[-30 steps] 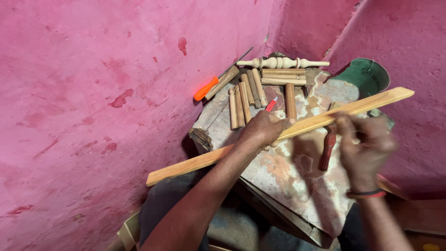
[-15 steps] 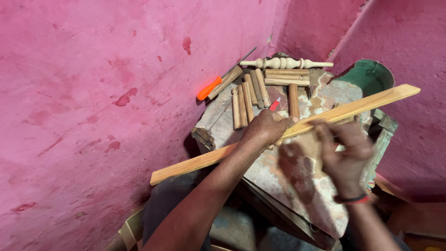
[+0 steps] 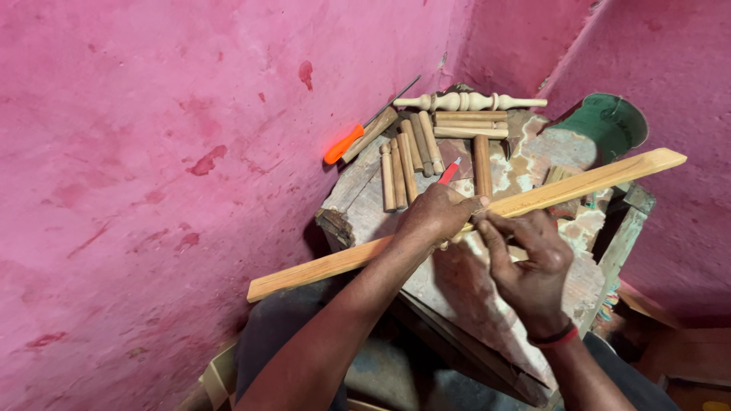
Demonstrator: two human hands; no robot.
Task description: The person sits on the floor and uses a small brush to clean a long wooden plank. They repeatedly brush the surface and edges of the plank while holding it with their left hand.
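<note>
Far passage across the bench [image 3: 533, 160] is being blocked by dowels [image 3: 407, 156]; its near right part is being left open.

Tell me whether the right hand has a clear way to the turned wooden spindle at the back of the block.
Probably yes. The right hand holds nothing bulky, and only the long wooden strip and low dowels lie between it and the spindle; it could pass over them.

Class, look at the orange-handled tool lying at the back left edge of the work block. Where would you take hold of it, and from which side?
Grip the orange-handled tool by its orange handle, coming in from the left, wall side. The handle juts past the edge of the work block with bare space around it, while its thin metal shaft runs back beside the wooden dowels, leaving fingers little room there.
</note>
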